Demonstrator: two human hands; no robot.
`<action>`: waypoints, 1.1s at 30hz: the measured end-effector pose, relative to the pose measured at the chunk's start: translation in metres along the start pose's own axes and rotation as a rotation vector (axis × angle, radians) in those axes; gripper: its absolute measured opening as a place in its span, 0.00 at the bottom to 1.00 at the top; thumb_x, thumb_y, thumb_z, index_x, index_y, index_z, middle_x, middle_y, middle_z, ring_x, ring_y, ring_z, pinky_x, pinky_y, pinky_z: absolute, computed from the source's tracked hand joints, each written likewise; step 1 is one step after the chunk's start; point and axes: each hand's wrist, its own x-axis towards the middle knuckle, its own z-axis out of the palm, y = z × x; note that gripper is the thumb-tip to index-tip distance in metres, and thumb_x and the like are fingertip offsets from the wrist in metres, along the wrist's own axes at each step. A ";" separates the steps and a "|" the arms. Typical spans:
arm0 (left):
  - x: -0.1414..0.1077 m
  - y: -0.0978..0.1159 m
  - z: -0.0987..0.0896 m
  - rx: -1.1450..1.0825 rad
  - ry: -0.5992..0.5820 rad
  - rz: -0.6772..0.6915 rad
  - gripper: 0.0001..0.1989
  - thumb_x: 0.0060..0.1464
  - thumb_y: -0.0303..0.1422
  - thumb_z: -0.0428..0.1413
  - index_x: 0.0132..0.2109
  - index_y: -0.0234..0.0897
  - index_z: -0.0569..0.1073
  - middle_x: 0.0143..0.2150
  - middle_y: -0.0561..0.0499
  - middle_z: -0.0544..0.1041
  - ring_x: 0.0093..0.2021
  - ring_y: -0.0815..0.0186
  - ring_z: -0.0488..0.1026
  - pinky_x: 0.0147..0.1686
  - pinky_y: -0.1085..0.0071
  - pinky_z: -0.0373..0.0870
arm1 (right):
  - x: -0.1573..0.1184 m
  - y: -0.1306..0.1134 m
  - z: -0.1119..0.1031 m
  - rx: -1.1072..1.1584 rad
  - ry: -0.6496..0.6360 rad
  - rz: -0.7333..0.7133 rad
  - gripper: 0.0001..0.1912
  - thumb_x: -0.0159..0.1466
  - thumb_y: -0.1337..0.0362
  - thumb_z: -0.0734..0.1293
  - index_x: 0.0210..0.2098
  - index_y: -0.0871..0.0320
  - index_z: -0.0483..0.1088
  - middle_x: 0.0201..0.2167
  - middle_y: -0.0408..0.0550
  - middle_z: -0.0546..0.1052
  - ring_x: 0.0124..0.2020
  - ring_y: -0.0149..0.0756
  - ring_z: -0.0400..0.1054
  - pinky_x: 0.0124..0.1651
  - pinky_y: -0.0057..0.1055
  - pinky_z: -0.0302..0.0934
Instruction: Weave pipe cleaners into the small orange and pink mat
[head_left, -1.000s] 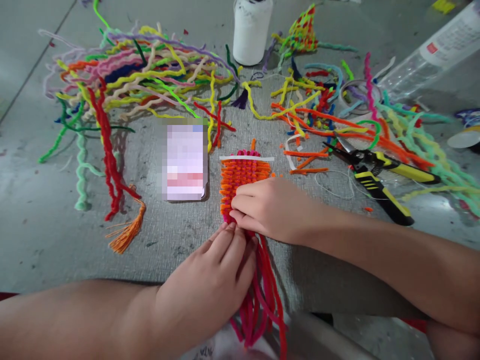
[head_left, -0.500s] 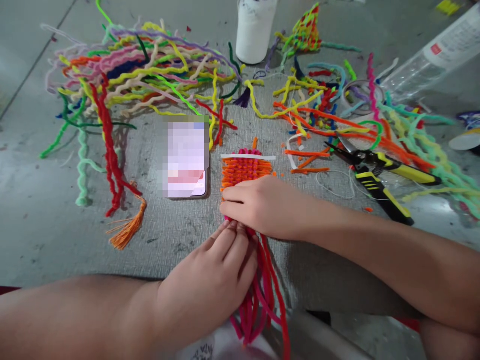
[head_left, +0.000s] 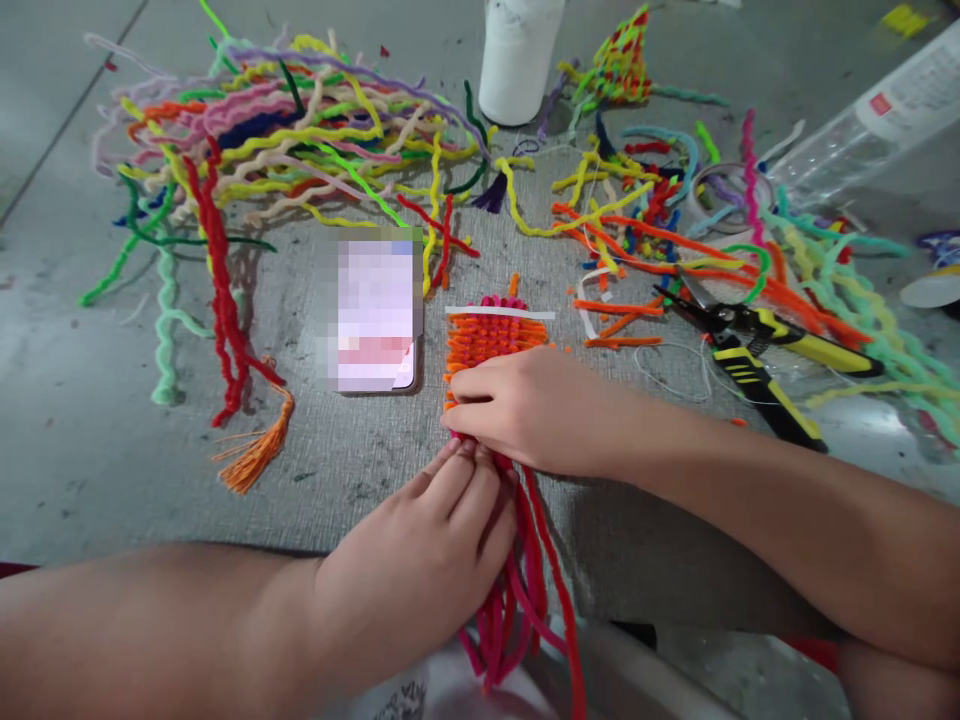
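Pressing down on a small woven mat [head_left: 491, 340] of orange and pink fuzzy wires, the right hand [head_left: 525, 405] lies flat across its lower half with fingers stretched out and closed together, pinning rather than gripping. The left hand [head_left: 442, 545] sits just below, its fingertips bunched against the mat's lower edge where the loose pink and red strands [head_left: 525, 590] run off the table [head_left: 90, 440] toward the person; whether it pinches a strand I cannot tell, since the fingers hide the spot. The mat lies at the middle of the table, just right of a phone [head_left: 375, 315] with a white strip [head_left: 501, 312] across its top edge.

Compared with a second ago, the right hand has slid a little higher up the mat, covering more of the orange rows, while the left hand has barely shifted. Everything else stays put: the big heap of coloured wires [head_left: 292, 150] at the back left, the orange tassel [head_left: 259, 455], the white bottle [head_left: 520, 58], and the yellow-handled pliers [head_left: 757, 355] to the right.
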 end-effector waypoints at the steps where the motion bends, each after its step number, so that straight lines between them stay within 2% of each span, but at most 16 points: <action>1: 0.000 0.000 0.000 -0.001 0.003 -0.001 0.14 0.66 0.28 0.52 0.54 0.29 0.78 0.52 0.36 0.83 0.51 0.49 0.81 0.52 0.57 0.76 | 0.000 0.000 0.000 0.014 0.008 0.007 0.10 0.74 0.70 0.64 0.38 0.59 0.76 0.37 0.47 0.75 0.32 0.32 0.60 0.33 0.35 0.42; 5: -0.001 0.001 0.002 -0.003 0.023 -0.002 0.14 0.65 0.28 0.53 0.53 0.29 0.78 0.52 0.36 0.83 0.52 0.48 0.81 0.54 0.57 0.76 | 0.000 0.004 0.000 0.177 0.077 0.043 0.08 0.72 0.70 0.65 0.43 0.59 0.78 0.41 0.48 0.77 0.35 0.33 0.65 0.35 0.33 0.49; 8: -0.002 0.000 0.002 -0.009 0.019 -0.010 0.13 0.65 0.28 0.54 0.53 0.30 0.78 0.51 0.37 0.83 0.53 0.48 0.80 0.55 0.57 0.75 | 0.000 0.007 0.000 0.271 0.085 0.081 0.09 0.71 0.71 0.66 0.43 0.59 0.80 0.42 0.48 0.79 0.37 0.34 0.67 0.37 0.33 0.52; 18: 0.002 0.000 -0.001 -0.016 -0.005 0.000 0.12 0.65 0.29 0.54 0.51 0.31 0.79 0.49 0.40 0.83 0.48 0.52 0.80 0.53 0.58 0.76 | 0.000 0.005 0.007 0.163 0.102 0.031 0.08 0.71 0.69 0.68 0.41 0.59 0.81 0.40 0.48 0.78 0.35 0.33 0.66 0.37 0.33 0.52; 23: 0.001 0.000 -0.001 -0.007 0.000 -0.005 0.13 0.66 0.30 0.54 0.52 0.32 0.79 0.52 0.37 0.83 0.52 0.49 0.80 0.52 0.59 0.78 | 0.000 0.012 0.005 0.369 0.162 0.047 0.09 0.69 0.72 0.67 0.41 0.59 0.81 0.41 0.48 0.81 0.38 0.34 0.71 0.42 0.32 0.59; 28: 0.005 -0.020 -0.011 -0.200 -0.013 -0.003 0.16 0.70 0.36 0.54 0.55 0.31 0.79 0.47 0.39 0.82 0.45 0.51 0.79 0.41 0.60 0.82 | -0.007 0.015 0.001 0.552 0.424 0.061 0.08 0.70 0.70 0.66 0.39 0.61 0.78 0.35 0.46 0.81 0.35 0.32 0.71 0.41 0.30 0.62; 30: 0.009 -0.033 -0.016 -0.308 0.045 0.014 0.15 0.71 0.37 0.53 0.52 0.31 0.79 0.44 0.40 0.80 0.43 0.54 0.78 0.41 0.61 0.82 | -0.013 0.014 -0.004 0.550 0.497 0.104 0.07 0.69 0.70 0.67 0.38 0.61 0.78 0.33 0.45 0.81 0.33 0.31 0.70 0.39 0.29 0.61; 31: 0.011 -0.040 -0.019 -0.330 0.085 0.013 0.14 0.71 0.35 0.53 0.51 0.31 0.79 0.43 0.41 0.80 0.42 0.56 0.77 0.42 0.61 0.81 | -0.016 0.013 -0.008 0.546 0.482 0.122 0.06 0.69 0.70 0.67 0.38 0.61 0.78 0.32 0.45 0.80 0.33 0.31 0.69 0.38 0.29 0.60; 33: 0.014 -0.052 -0.021 -0.290 0.139 -0.008 0.11 0.71 0.31 0.53 0.49 0.31 0.79 0.44 0.42 0.80 0.42 0.58 0.76 0.41 0.62 0.80 | -0.022 0.012 -0.017 0.529 0.346 0.158 0.04 0.68 0.70 0.69 0.37 0.60 0.77 0.32 0.44 0.79 0.32 0.32 0.69 0.38 0.30 0.59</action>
